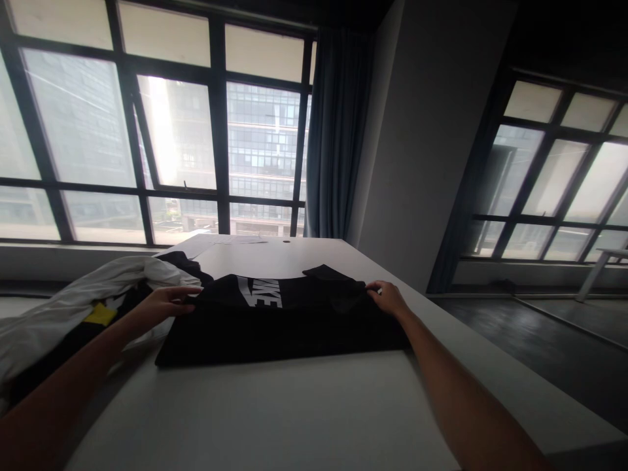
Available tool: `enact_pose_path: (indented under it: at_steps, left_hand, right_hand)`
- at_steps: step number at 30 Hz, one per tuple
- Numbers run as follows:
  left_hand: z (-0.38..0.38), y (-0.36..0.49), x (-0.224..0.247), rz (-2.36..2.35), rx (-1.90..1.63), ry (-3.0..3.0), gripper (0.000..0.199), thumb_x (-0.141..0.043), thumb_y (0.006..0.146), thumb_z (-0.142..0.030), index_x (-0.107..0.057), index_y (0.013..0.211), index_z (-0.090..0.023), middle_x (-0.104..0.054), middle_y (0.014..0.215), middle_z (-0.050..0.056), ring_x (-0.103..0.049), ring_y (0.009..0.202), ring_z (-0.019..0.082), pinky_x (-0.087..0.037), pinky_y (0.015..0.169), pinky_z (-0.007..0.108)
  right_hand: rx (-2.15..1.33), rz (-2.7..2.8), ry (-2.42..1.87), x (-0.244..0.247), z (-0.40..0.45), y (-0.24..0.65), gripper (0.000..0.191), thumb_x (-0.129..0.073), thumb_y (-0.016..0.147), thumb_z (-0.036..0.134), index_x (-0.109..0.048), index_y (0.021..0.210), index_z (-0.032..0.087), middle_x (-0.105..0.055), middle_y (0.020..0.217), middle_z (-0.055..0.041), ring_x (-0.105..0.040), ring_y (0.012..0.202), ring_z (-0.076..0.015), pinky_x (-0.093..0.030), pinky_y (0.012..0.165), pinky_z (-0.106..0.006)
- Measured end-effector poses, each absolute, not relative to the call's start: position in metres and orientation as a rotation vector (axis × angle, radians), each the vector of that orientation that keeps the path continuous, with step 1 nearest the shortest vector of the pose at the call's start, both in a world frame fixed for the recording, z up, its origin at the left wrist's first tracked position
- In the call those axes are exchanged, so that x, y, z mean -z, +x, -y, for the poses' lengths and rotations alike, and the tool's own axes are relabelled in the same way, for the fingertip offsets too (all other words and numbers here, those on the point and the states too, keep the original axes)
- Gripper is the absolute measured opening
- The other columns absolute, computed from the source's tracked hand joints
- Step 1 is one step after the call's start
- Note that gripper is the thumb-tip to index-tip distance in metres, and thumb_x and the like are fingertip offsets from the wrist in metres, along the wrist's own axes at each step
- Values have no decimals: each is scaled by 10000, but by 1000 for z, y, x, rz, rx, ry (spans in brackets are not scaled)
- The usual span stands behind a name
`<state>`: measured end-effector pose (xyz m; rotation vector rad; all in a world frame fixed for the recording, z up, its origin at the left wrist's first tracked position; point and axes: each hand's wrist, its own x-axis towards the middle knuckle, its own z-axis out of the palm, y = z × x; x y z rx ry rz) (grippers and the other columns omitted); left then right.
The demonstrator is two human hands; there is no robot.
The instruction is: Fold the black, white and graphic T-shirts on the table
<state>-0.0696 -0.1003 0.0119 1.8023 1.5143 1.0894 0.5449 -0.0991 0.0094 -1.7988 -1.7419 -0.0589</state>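
Observation:
A black T-shirt (294, 333) with a white printed logo lies across the white table (255, 412), partly folded over on itself. At its left side, my left hand (171, 302) pinches the fabric between thumb and fingers. My right hand (386, 296) grips the cloth at the right side, near a dark flap that sticks up at the back. Between both hands the upper layer of the shirt is slightly raised, with the lettering partly folded out of sight.
To the left is a heap of clothes (93, 281), white and black with a yellow patch. Papers (220, 240) lie at the table's far end. Beyond stand a window wall, a blue curtain (338, 144) and a pillar (422, 144). The table's right edge borders dark floor (510, 340).

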Motion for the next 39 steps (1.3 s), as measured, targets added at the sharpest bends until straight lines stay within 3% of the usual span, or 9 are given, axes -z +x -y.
enact_pose_path:
  at_steps: [2, 7, 12, 18, 25, 29, 34, 39]
  left_hand:
    - [101, -68, -10, -1465, -1150, 1815, 699, -789, 544, -551, -709, 1131, -181, -721, 1066, 74, -662, 958, 292, -535, 841, 372]
    - [97, -51, 12, -1676, -1110, 1903, 642, -742, 533, -547, -718, 1033, -145, -700, 822, 55, -677, 749, 265, -554, 737, 391]
    - [94, -47, 19, -1721, -984, 1976, 597, -729, 532, -452, -703, 1054, -162, -722, 908, 79, -684, 807, 273, -548, 762, 380]
    - [94, -47, 18, -1799, -901, 2042, 528, -718, 542, -366, -718, 1031, -166, -726, 925, 88, -679, 822, 268, -546, 773, 371]
    - [100, -45, 8, -1786, -936, 2088, 433, -664, 611, -388, -749, 986, -188, -735, 852, 60, -685, 767, 262, -536, 780, 372]
    - [103, -46, 4, -1778, -944, 2082, 467, -658, 623, -421, -756, 1009, -177, -749, 903, 81, -693, 790, 282, -535, 798, 385]
    - [106, -41, 6, -1727, -904, 2310, 595, -603, 685, -605, -737, 1076, -177, -695, 1194, 126, -656, 1046, 325, -483, 973, 409]
    - [111, -20, 18, -1531, -619, 2486, 711, -391, 849, -684, -585, 1350, -219, -500, 1486, 92, -434, 1375, 297, -271, 1165, 445]
  right_hand:
    - [168, 1644, -1766, -10, 101, 545, 251, -541, 859, 236, -708, 1042, 196, -713, 1061, -61, -643, 983, -189, -470, 903, -277]
    - [167, 1670, -2082, 6, 102, 537, 399, -583, 842, 244, -627, 1235, 191, -649, 1189, -111, -621, 1045, -219, -464, 905, -303]
    - [104, 1868, -2147, 14, 99, 528, 440, -575, 882, 381, -612, 1282, 200, -605, 1284, -129, -599, 1123, -253, -463, 925, -337]
    - [33, 1871, -2199, 14, 97, 528, 502, -619, 866, 394, -588, 1305, 152, -607, 1297, -161, -585, 1182, -262, -438, 980, -335]
    - [86, 1823, -1906, 6, 99, 527, 372, -595, 829, 178, -635, 1197, 223, -655, 1233, -64, -598, 1140, -210, -431, 1000, -306]
    - [175, 1793, -1976, 5, 103, 527, 400, -550, 849, 156, -604, 1242, 204, -600, 1277, -101, -600, 1110, -229, -450, 959, -325]
    - [199, 1860, -2167, 5, 107, 521, 425, -542, 892, 270, -576, 1309, 196, -551, 1335, -149, -556, 1182, -299, -445, 955, -402]
    - [-85, 2115, -1873, 12, 105, 502, 498, -485, 942, 451, -542, 1366, 197, -489, 1456, -110, -461, 1329, -235, -344, 1109, -345]
